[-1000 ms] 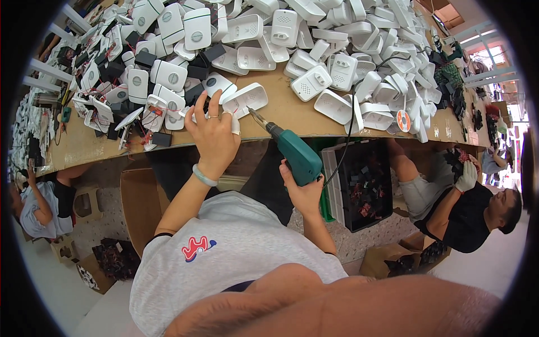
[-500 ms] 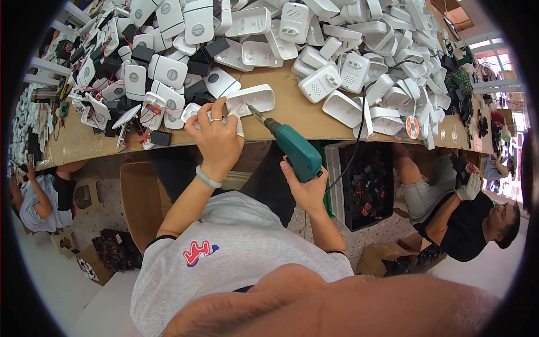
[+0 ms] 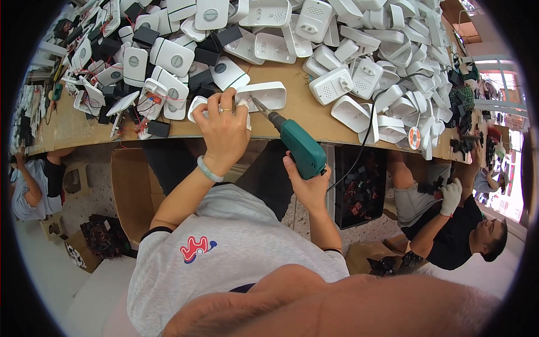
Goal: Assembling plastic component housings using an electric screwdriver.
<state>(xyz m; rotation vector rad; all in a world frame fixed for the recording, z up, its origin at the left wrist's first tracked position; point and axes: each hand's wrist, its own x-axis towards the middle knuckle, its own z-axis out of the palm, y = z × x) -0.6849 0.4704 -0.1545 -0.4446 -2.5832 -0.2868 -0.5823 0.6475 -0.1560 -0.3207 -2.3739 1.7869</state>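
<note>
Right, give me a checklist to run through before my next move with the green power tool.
1. Right hand gripping the green power tool: ok.
2. Left hand at the left end of the open white shell: ok.
3. Left fingers well clear of the metal tip: not ok, they are right beside it.
4. Tip touching the shell's inside: cannot tell.
5. Black cord clear of the tip: ok, it runs off to the right.
6. Tool running: cannot tell.
</note>
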